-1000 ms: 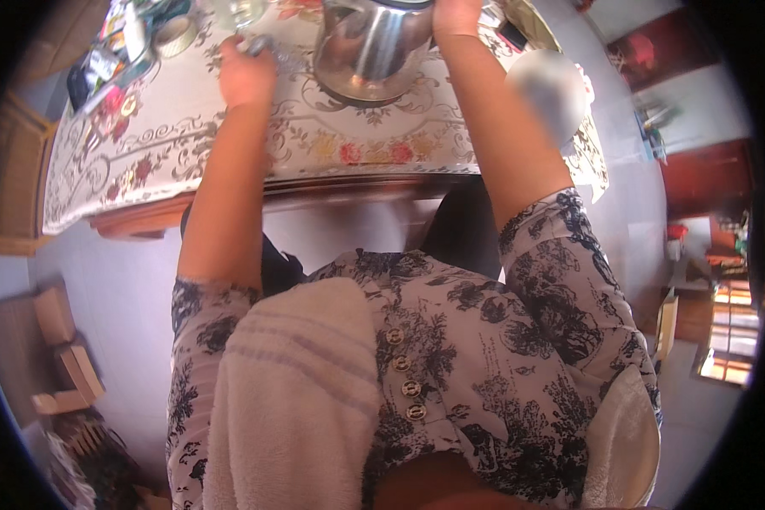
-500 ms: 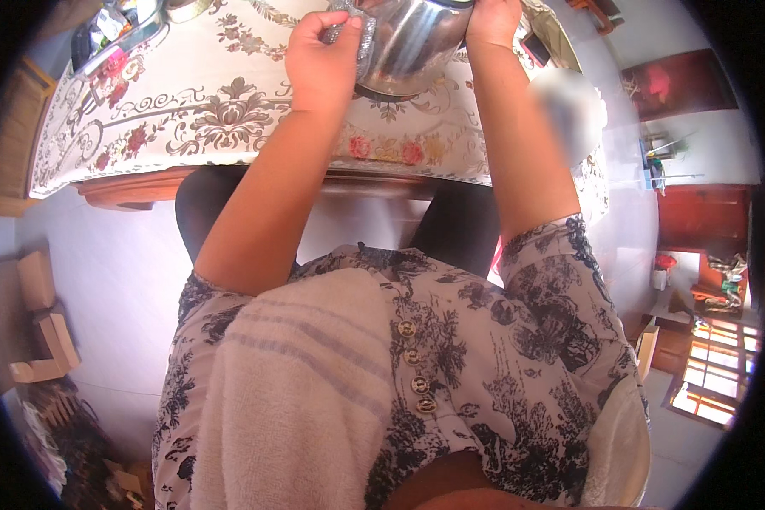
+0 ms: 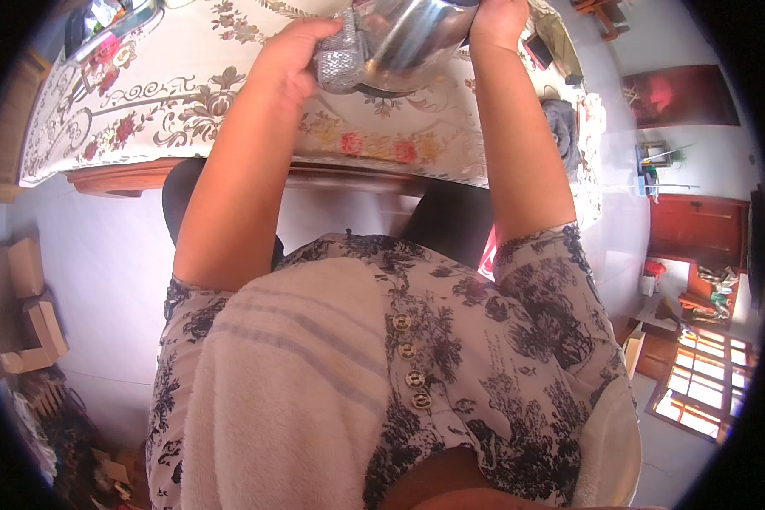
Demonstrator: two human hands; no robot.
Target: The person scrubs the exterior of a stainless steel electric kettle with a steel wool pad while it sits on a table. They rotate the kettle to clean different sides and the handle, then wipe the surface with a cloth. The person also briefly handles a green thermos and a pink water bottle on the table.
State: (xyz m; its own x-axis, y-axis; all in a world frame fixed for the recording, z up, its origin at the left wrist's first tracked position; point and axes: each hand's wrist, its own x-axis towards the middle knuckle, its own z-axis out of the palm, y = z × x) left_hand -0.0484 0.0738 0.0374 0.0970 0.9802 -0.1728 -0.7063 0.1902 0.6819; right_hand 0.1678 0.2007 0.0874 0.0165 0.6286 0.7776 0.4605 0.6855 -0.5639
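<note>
A shiny metal pot (image 3: 412,47) stands tilted over the table at the top edge, its upper part cut off by the picture. My left hand (image 3: 291,58) pinches a silvery mesh scrubbing cloth (image 3: 340,61) and presses it against the pot's left side. The cloth hangs bunched beneath my thumb and fingers. On the pot's right, my right hand (image 3: 498,27) is closed around its rim or handle; the fingertips are out of sight behind it.
A patterned tablecloth (image 3: 144,110) covers the table. Dark grey cloth (image 3: 561,127) and a dark flat object (image 3: 538,51) lie right of my right forearm. A tray of small items (image 3: 115,30) sits far left. A striped towel (image 3: 289,357) hangs over my front.
My left hand has slid left and slightly down, showing more of the silvery cloth. The pot leans a little more. My right hand keeps its hold.
</note>
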